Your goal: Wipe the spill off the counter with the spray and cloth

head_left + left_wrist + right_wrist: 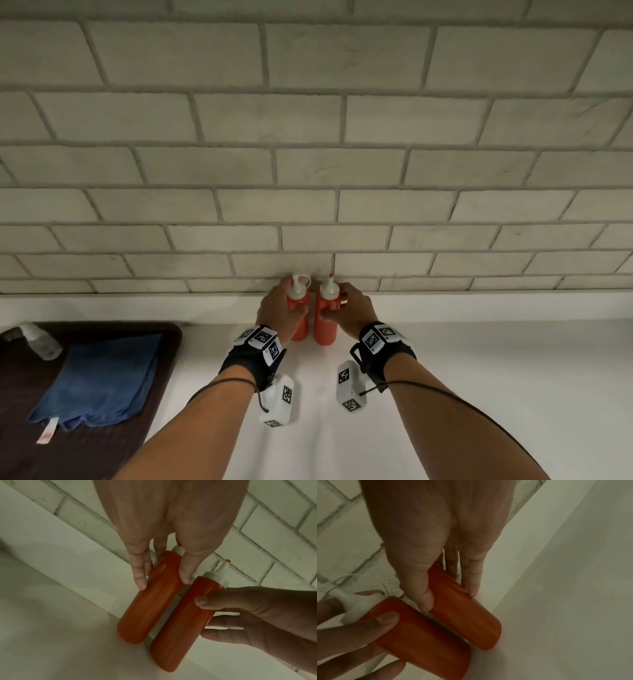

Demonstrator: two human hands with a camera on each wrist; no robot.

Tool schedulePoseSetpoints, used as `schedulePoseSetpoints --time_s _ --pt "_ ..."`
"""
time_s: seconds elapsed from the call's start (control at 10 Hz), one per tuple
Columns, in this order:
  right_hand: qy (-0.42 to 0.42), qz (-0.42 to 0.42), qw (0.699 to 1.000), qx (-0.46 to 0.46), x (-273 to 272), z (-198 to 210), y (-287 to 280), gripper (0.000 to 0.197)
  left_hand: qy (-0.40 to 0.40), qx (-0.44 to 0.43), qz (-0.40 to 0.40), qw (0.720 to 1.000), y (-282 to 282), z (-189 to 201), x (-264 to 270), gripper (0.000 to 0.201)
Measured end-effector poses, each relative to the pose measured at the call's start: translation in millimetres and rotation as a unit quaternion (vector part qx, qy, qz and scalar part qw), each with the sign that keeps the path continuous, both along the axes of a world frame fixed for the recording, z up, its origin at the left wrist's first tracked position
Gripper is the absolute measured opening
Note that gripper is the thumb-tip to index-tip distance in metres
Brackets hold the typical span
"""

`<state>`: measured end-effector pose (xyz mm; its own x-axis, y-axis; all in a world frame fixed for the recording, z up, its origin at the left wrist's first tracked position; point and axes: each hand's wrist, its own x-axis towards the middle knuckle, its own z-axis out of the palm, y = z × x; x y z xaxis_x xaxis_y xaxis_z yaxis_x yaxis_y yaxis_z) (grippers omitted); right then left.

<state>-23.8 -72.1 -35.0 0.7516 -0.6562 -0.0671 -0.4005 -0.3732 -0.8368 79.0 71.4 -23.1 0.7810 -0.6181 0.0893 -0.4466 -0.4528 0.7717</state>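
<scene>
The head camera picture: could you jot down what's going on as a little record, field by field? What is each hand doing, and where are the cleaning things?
left hand: grips the left red squeeze bottle
right hand: grips the right red squeeze bottle
bottles: upright, side by side on the white counter, near the tiled wall
cloth: blue, folded, on the dark tray, untouched
spray bottle: clear, lying on the tray beside the cloth
spill: none visible

White counter (479, 377) – two red squeeze bottles (324, 329) upright by the wall, dark tray (164, 346) at left
</scene>
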Motion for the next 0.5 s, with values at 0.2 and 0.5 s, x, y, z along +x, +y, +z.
schedulePoseSetpoints --time_s 0.2,0.5 --pt "0.007 0.002 0.999 -0.043 17.8 -7.2 -2.5 0.063 0.012 0.002 0.001 1.0 -9.1 -11.1 14.7 0.055" --pt "0.0 0.017 0.998 -0.054 16.7 -7.2 3.0 0.067 0.033 -0.024 0.005 0.999 -11.5 -15.7 15.7 0.061"
